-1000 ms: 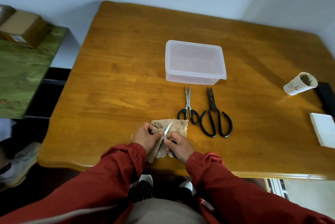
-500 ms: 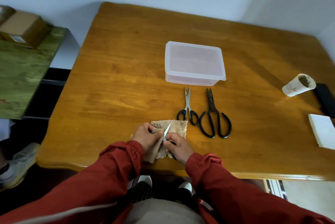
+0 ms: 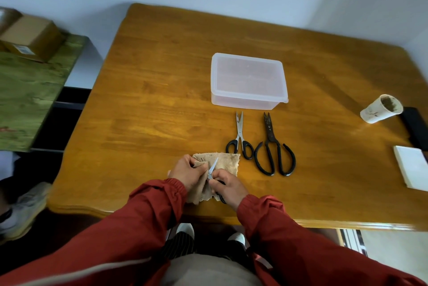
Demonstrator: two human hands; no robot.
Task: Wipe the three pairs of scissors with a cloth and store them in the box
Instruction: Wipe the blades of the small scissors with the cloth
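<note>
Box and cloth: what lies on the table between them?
In the head view, the silver-bladed scissors lie between box and cloth, tips toward the box.

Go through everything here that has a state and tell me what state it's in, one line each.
plastic box: lid on, closed.
small scissors: held in right hand, blade against cloth.
cloth: gripped by left hand, partly on table.
silver scissors: lying on table, tips slightly apart.
black scissors: lying on table, tips slightly apart.
</note>
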